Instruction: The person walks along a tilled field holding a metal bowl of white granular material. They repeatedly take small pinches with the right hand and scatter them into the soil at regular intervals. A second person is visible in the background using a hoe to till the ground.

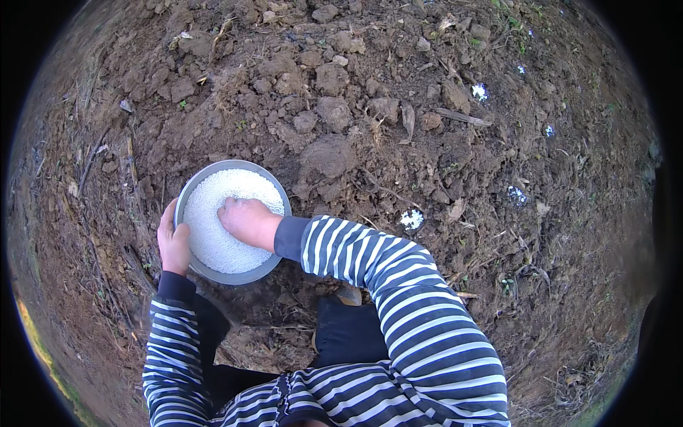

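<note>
A round grey basin [242,278] full of white granules [219,243] is held over the soil, left of the middle of the view. My left hand [174,240] grips its left rim, with the thumb over the edge and the fingers outside. Inside the basin, my right hand [246,220] reaches in from the right, its curled fingers dipped into the granules; whether it has closed on any of them is hidden.
Small piles of white granules lie on the soil at the right, one near my right sleeve [411,219], others farther off [516,196] [479,92]. Clods [328,155], dry stalks and a wood splinter [463,117] cover the uneven ground. My dark-trousered leg [349,331] is below.
</note>
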Demonstrator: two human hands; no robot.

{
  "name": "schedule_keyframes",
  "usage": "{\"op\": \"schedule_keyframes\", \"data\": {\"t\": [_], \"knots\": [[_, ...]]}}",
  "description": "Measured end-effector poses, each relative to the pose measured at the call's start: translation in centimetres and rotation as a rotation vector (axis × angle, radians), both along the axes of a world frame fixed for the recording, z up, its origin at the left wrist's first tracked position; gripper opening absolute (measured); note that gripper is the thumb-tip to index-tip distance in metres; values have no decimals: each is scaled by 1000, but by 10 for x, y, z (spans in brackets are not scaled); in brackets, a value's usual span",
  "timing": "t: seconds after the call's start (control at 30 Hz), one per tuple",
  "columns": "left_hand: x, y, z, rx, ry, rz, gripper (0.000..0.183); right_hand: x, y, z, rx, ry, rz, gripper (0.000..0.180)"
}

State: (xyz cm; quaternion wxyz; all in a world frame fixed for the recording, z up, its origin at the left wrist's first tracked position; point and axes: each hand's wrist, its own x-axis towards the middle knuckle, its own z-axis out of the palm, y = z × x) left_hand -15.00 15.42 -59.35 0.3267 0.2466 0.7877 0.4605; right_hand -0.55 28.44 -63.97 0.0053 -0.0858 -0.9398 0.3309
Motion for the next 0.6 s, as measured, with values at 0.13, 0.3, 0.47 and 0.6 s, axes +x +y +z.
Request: {"op": "schedule_keyframes", "data": {"t": [0.13,0.3,0.47,0.6], "knots": [[4,6,5,4,-40,-6,54,9,7,-2,-156,144,-113,20],[3,3,6,-22,26,-23,54,53,50,45,-936,51,-444,13],[0,-1,-1,-4,-3,-4,54,126,148,75,-1394,281,-1032,15],[4,6,7,-4,-9,-24,54,168,228,49,-1337,492,-1283,16]]}}
